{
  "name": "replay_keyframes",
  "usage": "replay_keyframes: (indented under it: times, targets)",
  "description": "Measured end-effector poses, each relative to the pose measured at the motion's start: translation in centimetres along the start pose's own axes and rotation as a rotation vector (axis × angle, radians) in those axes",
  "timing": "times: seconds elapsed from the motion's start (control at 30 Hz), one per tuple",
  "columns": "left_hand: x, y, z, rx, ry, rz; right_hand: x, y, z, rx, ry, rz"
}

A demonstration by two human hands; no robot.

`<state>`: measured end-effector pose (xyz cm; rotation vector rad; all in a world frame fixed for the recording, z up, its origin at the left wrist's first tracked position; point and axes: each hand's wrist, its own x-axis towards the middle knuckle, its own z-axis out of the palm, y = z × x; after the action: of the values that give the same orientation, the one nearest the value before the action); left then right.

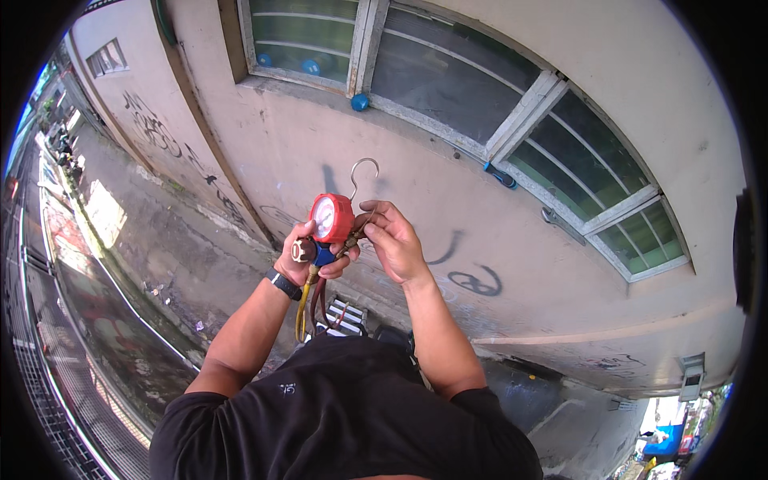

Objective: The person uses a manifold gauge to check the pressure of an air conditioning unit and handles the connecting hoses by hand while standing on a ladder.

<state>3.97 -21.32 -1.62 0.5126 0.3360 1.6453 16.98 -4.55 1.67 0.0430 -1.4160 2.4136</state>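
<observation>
We see a round red gauge (333, 218) up in the air, right inside the left hand's hold and between the 2 hands. Its white face points up and to the left. A bent metal hook (353, 178) sticks up from its top.

We see the left hand (291, 258) wrapped around the blue block (324, 255) under the gauge, by a brown and white knob (303, 250). The right hand (397, 246) has its thumb and fingers bent close together at a brass part (353, 238) on the gauge's right side. We cannot tell if they pinch it or only touch it.

A yellow hose (302, 314) and dark red hoses (315, 304) hang down near the black shirt (344, 408). Past the hook, with a gap, we see the window ledge (424, 134). Near its left end sits a blue round thing (360, 102); a blue tool (501, 175) and a wrench (562, 225) lie farther right along its edge.
</observation>
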Motion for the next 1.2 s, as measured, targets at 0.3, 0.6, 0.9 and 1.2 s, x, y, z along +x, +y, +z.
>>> replay_keyframes:
  times: [0.3, 0.6, 0.9, 1.2]
  targets:
    - [0.1, -0.7, -0.1, 0.029, 0.095, -0.009, -0.1, 1.8, -1.3, -0.184, 0.119, 0.023]
    - [0.3, -0.7, 0.0, 0.037, 0.094, -0.016, 0.3, 0.6, -0.2, 0.064, 0.080, -0.015]
    - [1.0, -0.2, -1.5, 0.015, 0.004, -0.043, 1.0, 1.8, -2.2, 0.027, 0.018, -0.006]
    - [0.8, -0.3, -1.5, 0.014, 0.005, -0.089, 0.6, 3.4, -3.1, -0.180, 0.134, 0.006]
